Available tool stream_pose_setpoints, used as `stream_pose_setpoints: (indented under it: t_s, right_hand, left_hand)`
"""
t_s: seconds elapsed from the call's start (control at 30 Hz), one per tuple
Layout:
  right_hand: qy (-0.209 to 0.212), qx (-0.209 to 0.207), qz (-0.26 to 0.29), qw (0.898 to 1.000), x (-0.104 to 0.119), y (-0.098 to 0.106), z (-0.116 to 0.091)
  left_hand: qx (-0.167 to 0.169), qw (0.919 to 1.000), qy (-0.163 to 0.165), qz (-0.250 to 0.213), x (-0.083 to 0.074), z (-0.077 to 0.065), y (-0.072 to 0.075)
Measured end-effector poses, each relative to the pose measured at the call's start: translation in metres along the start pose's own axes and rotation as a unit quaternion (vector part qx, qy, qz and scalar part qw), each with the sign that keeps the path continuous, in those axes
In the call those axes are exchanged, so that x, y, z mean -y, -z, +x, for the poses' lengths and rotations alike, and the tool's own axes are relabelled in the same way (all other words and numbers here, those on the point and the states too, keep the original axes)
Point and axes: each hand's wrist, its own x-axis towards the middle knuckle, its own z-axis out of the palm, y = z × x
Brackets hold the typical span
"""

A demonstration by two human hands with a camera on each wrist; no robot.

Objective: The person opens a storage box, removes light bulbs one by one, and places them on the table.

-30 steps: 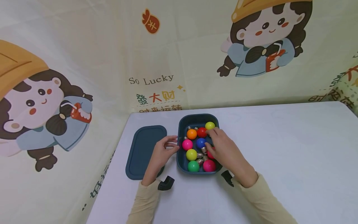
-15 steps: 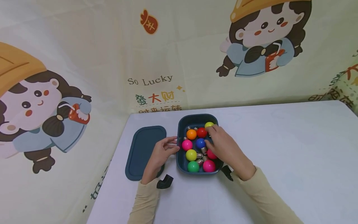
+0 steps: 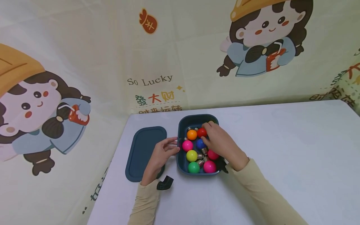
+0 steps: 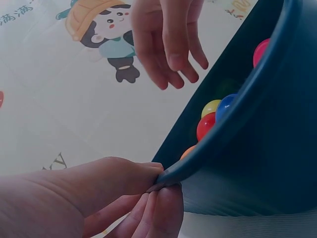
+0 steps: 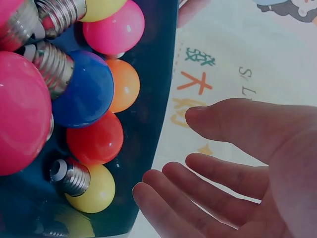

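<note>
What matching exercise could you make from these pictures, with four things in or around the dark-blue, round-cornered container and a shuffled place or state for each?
1. Glossy green round bulb
2. Flat dark-blue rounded lid
3. Person's bare left grip
4. Glossy orange round bulb

A. Lying flat on the pale table, left of the container
B. Beside the red round bulb
C. In the container's near-left corner
D. Pinching the container's rim

Pairs: 1-C; 2-A; 3-D; 4-B
</note>
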Motion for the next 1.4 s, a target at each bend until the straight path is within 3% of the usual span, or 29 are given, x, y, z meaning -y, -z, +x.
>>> stream_pose_setpoints:
  t_s: [0.43, 0.8, 1.4]
  right_hand:
    - [-0.003, 0.04, -0.013, 0.999, -0.004, 0.0, 0.021]
    - [-0.003, 0.092, -0.037, 0.995, -0.011, -0.011, 0.039]
    - [0.02, 0.107, -0.046, 0.993, -0.015, -0.028, 0.052]
  left_hand:
    - [0.01, 0.9999, 0.003, -0.008, -0.001, 0.002, 0.0]
    - [0.009, 0.9997, 0.01, -0.02, 0.0, 0.001, 0.0]
    - [0.008, 0.9996, 0.017, -0.02, 0.001, -0.002, 0.003]
